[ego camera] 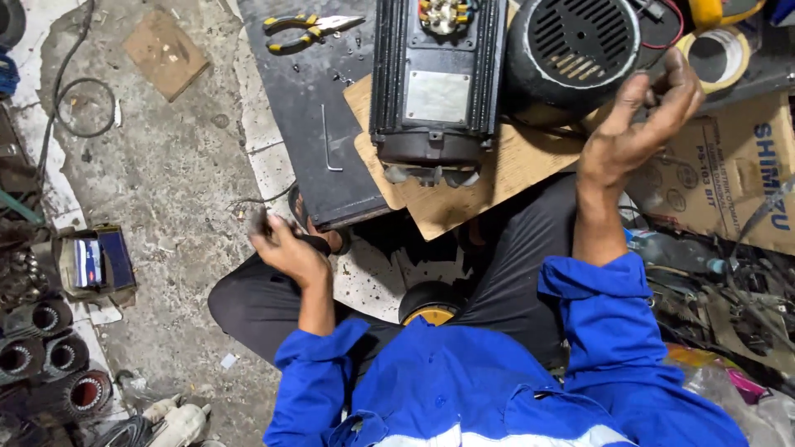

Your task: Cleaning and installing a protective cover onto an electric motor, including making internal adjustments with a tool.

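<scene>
Looking down from the head camera, I see my right hand raised beside the black fan cover of a second motor; its fingers are curled and pinched together near the cover's edge, but I cannot tell whether anything is held between them. My left hand is lifted over my left knee, fingers closed around something small and dark that is too blurred to identify.

Ahead of me a black finned electric motor lies on a plywood board, its grey nameplate facing up and its open terminal box at the far end. The board rests partly on a dark rubber mat spread over the concrete floor. On the mat, an L-shaped hex key lies just left of the board, and yellow-handled pliers lie further away, near the mat's far edge.

A roll of tape sits beyond my right hand, and a cardboard box lies to its right. Wound coils are stacked at the far left.
</scene>
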